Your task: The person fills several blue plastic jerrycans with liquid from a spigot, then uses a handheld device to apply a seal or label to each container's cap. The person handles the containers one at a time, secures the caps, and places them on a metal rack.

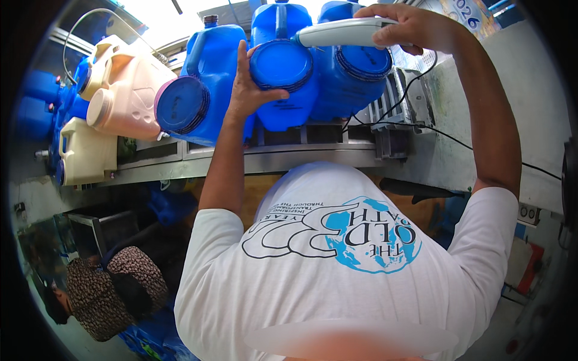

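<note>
A blue water jug [285,108] stands in the middle of a row, its round blue cap [282,65] facing me. My left hand [245,90] rests at the left side of that cap. Its fingers point up and apart, and the thumb stretches across below the rim. A white corded hand tool, shaped like a heat gun [343,33], is in the closed grip of my right hand [415,27]. The tool's narrow blue tip points left, close to the cap's upper right edge. Another blue jug [355,90] stands to the right, and a third blue jug [220,72] to the left.
A metal counter [241,163] carries the jugs. Pinkish [141,90] and cream jugs [90,150] stand at the left. A black cord [457,141] runs across the right side. Another person in a patterned top [96,295] is at the lower left.
</note>
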A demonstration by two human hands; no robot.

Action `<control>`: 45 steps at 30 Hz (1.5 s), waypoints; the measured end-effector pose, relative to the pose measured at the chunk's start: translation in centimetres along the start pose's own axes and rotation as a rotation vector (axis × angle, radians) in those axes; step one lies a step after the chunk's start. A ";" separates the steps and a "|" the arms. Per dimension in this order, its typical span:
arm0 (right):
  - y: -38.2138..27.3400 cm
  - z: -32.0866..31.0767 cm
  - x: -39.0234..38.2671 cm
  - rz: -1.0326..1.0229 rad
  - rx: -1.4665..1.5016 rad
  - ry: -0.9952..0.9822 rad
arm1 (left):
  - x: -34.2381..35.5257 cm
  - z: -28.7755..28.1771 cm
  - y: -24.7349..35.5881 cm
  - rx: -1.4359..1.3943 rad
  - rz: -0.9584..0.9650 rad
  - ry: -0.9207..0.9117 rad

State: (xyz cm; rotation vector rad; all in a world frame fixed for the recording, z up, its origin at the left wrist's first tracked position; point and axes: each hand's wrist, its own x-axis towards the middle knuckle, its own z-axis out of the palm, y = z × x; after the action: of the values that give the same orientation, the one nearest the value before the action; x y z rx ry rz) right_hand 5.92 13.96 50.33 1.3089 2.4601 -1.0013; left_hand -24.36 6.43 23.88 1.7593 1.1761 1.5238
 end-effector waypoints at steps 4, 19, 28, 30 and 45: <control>-2.5 -1.5 2.3 -0.091 0.080 -0.158 | -0.1 0.1 -0.2 0.016 0.017 0.012; -3.7 -1.9 0.6 0.080 -0.064 -0.120 | 0.1 -0.2 1.3 0.310 0.130 0.026; 2.9 2.3 -5.3 0.029 -0.155 0.211 | 0.3 -0.6 2.0 0.395 0.098 0.003; 2.8 2.9 -6.6 0.029 -0.157 0.202 | 0.3 -0.8 2.0 0.358 0.086 -0.012; 2.6 5.3 -8.1 -0.072 0.023 0.127 | -2.0 -2.4 4.3 0.302 0.021 0.022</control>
State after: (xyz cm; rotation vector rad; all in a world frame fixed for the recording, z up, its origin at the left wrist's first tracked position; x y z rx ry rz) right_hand 12.03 6.19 48.64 1.3396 2.6139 -0.9949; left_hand -25.47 2.29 26.97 1.9553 1.4660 1.4397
